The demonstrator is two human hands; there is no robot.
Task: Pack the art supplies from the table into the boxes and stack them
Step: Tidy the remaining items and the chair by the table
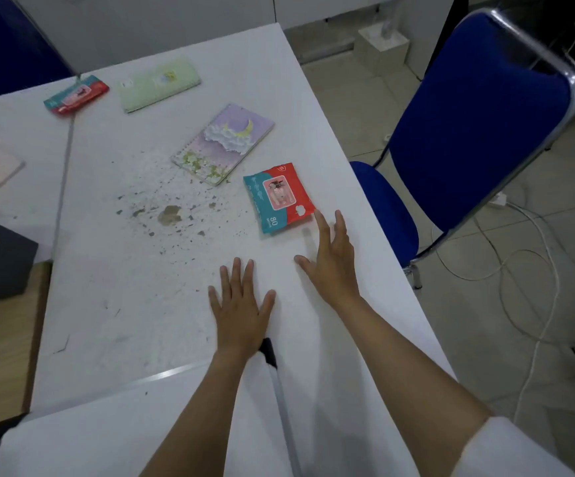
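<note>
Evidently nothing is held yet: the left hand (pixel 241 304) is laid flat on the white laminate table (pixel 114 304) with fingers spread, nearer the viewer than the red-and-teal soft plastic wipes packet (pixel 279 197), and the right hand (pixel 331 259) is stretched toward that packet, fingers straight and splayed, its fingertips (pixel 321 217) just beside the packet's near corner; whether they touch cannot be told.

The step is judged to be a pick-up of this packet. It would best be taken across its short sides, since the pouch looks slack and glossy and may sag or slip if pinched at one corner.

Left of the packet, dried grey-brown paint spatter (pixel 169 215) is scattered over the smooth tabletop. Beyond the packet lies a lilac spiral-bound notebook with a moon and clouds on its stiff cover (pixel 224 142). Farther beyond the packet, a pale green flat rectangular case (pixel 158 84) and a second red-and-teal packet (pixel 76 94) are seen. No packing box can be made out with certainty.
</note>
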